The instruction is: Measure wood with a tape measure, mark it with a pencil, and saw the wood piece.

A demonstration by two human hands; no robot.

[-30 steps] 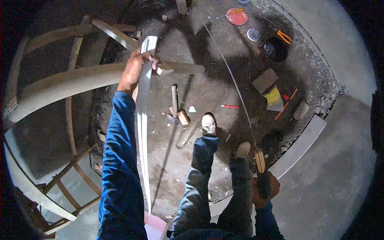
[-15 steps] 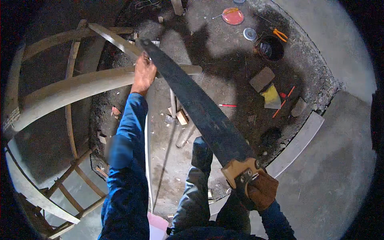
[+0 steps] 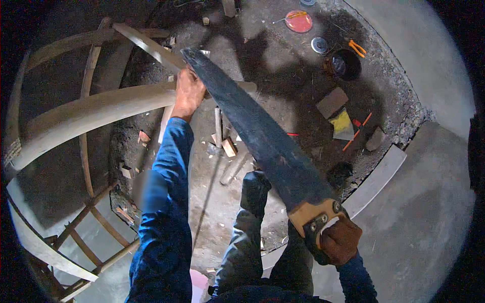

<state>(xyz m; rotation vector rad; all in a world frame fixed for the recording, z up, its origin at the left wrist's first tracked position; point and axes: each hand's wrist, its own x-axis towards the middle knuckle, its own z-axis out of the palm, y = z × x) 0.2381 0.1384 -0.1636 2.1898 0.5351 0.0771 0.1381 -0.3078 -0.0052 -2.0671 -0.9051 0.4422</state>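
My right hand is closed around the wooden handle of a long dark handsaw. Its blade runs up and left, with the tip beside my left hand. That hand grips a pale wooden strip where it lies against the end of a thick curved wooden beam. Most of the strip is hidden behind my blue sleeve. My legs and shoes stand on the dirt floor below the blade.
A frame of curved wooden ribs fills the left. Wood offcuts lie on the floor. To the upper right are a red lid, a black bucket, orange pliers, a brick-like block and a yellow cloth.
The saw blade, edge-on a second ago, has turned broadside and swung left, so its tip is by my left hand. My right hand rose slightly. The pale strip has turned nearly edge-on.
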